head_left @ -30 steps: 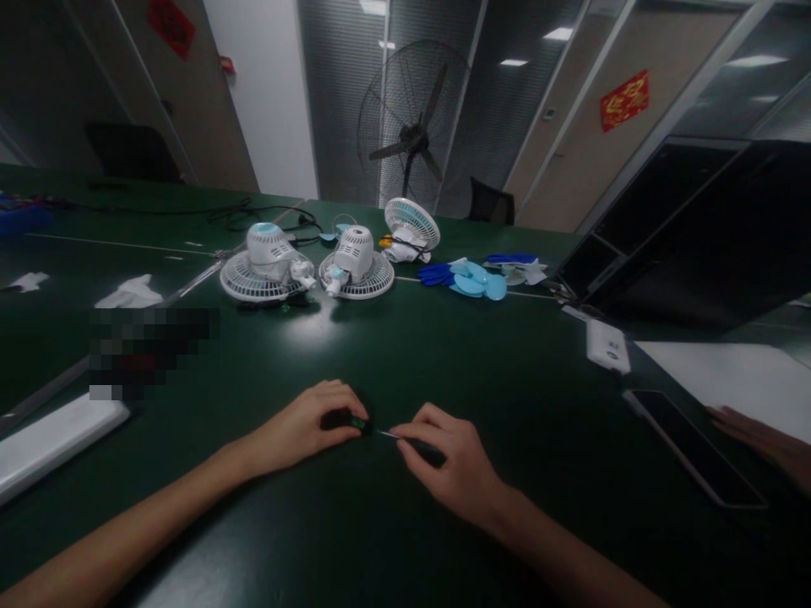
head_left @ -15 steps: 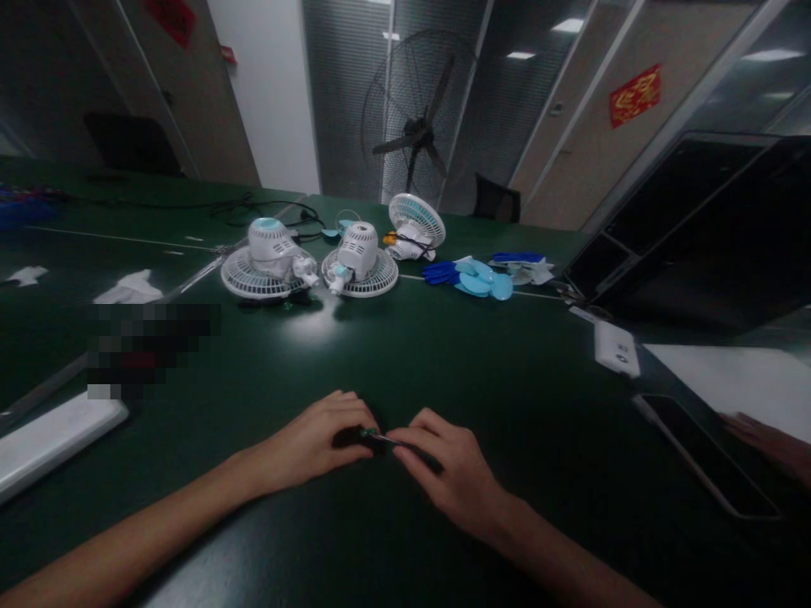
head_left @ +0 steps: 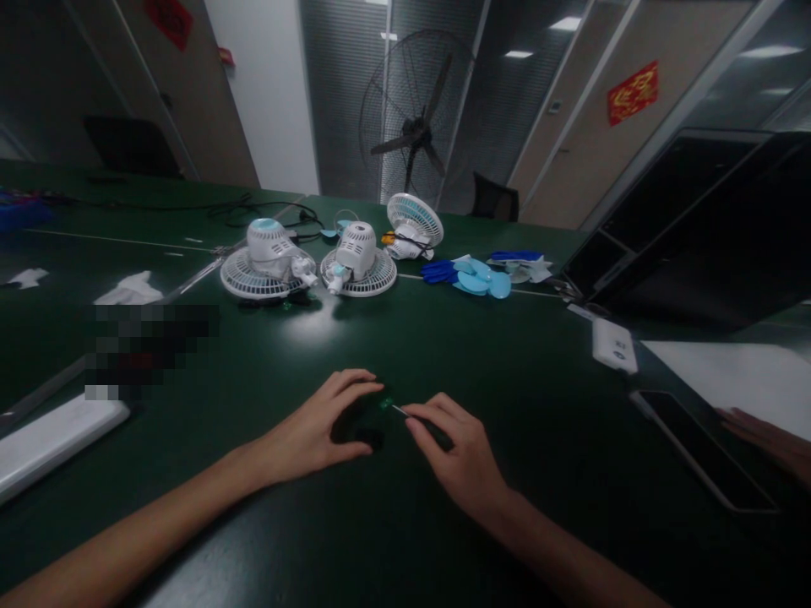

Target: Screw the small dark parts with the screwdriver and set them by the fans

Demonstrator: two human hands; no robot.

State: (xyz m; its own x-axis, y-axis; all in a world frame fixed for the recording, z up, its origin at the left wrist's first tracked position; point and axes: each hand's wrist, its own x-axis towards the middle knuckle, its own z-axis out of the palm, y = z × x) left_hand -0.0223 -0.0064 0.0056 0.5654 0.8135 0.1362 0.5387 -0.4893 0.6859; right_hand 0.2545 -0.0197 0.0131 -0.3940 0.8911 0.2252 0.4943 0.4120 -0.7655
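Head view: at lower centre, the left hand (head_left: 310, 431) curves wide, apparently holding nothing. The right hand (head_left: 465, 447) pinches a slim tool (head_left: 400, 410), its tip at a small green piece (head_left: 386, 404) between the hands, contact unclear. Steadying the piece by its edges would probably prevent slipping.

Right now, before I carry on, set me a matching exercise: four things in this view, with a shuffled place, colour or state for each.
1. Left hand
2. Screwdriver
3. Loose blade
4. Big fan

A. Beyond the table
B. In the right hand
C. Fingers spread
D. Pale blue

Pairs: 1-C, 2-B, 3-D, 4-A.
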